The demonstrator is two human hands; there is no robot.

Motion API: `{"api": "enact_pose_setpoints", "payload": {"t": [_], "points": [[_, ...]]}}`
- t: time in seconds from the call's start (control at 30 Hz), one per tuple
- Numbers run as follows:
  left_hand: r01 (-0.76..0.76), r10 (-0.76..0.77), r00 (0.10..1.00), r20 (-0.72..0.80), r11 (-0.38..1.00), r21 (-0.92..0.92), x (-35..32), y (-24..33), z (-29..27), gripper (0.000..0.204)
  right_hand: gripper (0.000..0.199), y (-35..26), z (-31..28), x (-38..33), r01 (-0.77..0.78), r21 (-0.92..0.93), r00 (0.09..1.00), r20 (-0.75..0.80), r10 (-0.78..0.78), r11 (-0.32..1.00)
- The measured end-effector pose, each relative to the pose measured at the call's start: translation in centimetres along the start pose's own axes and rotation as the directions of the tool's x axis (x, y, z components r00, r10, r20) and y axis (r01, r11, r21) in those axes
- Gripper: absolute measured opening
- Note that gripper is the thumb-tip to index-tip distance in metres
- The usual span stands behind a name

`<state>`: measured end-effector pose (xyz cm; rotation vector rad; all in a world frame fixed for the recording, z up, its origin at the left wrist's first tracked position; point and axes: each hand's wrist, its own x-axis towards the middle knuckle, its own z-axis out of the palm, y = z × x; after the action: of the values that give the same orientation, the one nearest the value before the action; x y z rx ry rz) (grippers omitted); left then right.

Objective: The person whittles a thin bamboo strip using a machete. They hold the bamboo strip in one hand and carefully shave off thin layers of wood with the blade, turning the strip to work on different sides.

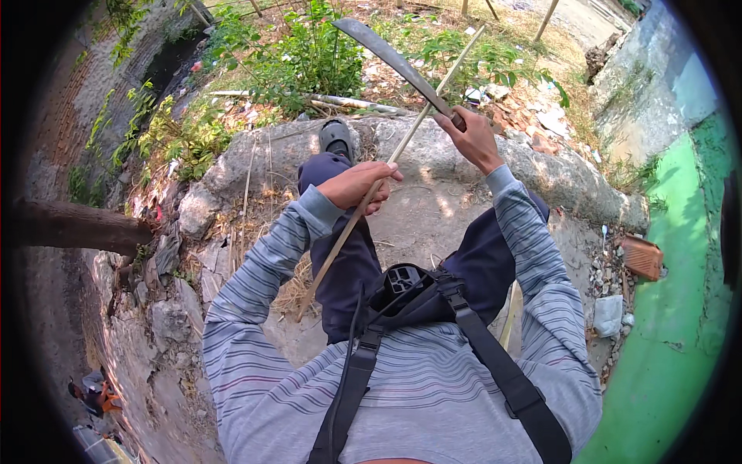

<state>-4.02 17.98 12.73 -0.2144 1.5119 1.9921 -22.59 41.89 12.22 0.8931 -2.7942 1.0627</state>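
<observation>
Thin pale bamboo stick (363, 207) runs diagonally across the person's lap, lower end near dry shavings (297, 290) by the left knee, upper end out past the concrete slab edge (433, 155) toward the weeds. Left hand (357, 185) clamped around the stick about mid-length, fingers wrapped shut on it. Right hand (473, 139) just beyond the stick, up and right of the left hand, fist closed on the handle of a long curved machete (390, 60); blade angles up-left from the stick, over the green plants (309, 54). Blade crosses the stick near the right hand; contact not clear. Behind the stick: dark trousers, one grey sandal (336, 138) at the slab edge. Black chest harness (402, 290) below the stick. Right of the stick, well apart: green painted wall (672, 294), reddish brick piece (641, 257), rubble. Left of it: log (77, 226).
</observation>
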Motion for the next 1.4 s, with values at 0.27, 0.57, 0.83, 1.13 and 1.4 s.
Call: {"api": "enact_pose_setpoints", "payload": {"t": [0.27,0.57,0.83,1.13,1.4], "points": [[-0.074,0.091,0.992,-0.092,0.982,0.173,-1.9,0.5,0.0,0.048,0.061,-3.2,-0.4,0.6,0.232,-0.197,0.964,-0.081,-0.252,0.952],[-0.163,0.177,0.964,-0.198,0.983,0.083,3.1,-2.6,-0.8,0.042,0.059,0.3,1.8,2.1,0.372,-0.175,0.925,-0.014,-0.38,0.912],[-0.269,0.278,0.95,-0.144,0.96,0.08,8.1,0.6,0.0,0.039,0.059,2.6,2.2,1.4,0.323,-0.132,0.938,-0.089,-0.336,0.937],[-0.261,0.26,0.938,-0.23,0.965,0.03,11.1,-2.9,0.0,0.032,0.066,4.8,3.6,0.2,0.279,-0.285,0.953,-0.035,-0.301,0.917],[-0.207,0.228,0.934,-0.276,0.973,0.103,11.9,-4.3,0.4,0.033,0.073,5.3,4.7,-0.5,0.265,-0.388,0.961,0.035,-0.273,0.883]]}}
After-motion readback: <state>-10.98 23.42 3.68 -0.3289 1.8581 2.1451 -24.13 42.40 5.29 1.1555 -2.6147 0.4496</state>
